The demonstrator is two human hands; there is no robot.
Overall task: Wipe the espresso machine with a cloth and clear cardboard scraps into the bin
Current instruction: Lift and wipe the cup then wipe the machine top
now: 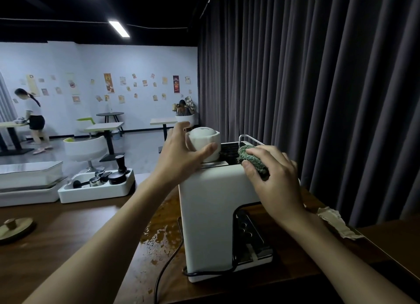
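A white espresso machine point(209, 217) stands on the dark wooden counter point(68, 235), its black cable trailing off the near side. My left hand point(181, 153) grips the white cylindrical tank point(204, 137) on the machine's top left. My right hand point(275, 178) presses a bunched green cloth point(250, 157) against the machine's top right edge, beside a metal handle point(247, 137). A torn cardboard scrap point(338, 222) lies on the counter to the right, near the curtain. No bin is in view.
A white tray point(95, 190) with a tamper and portafilter parts sits at the left, beside a lidded white box point(29, 181). A wooden lid point(13, 228) lies far left. Wet patches point(159, 233) mark the counter. A grey curtain point(318, 87) hangs behind. A person stands far back left.
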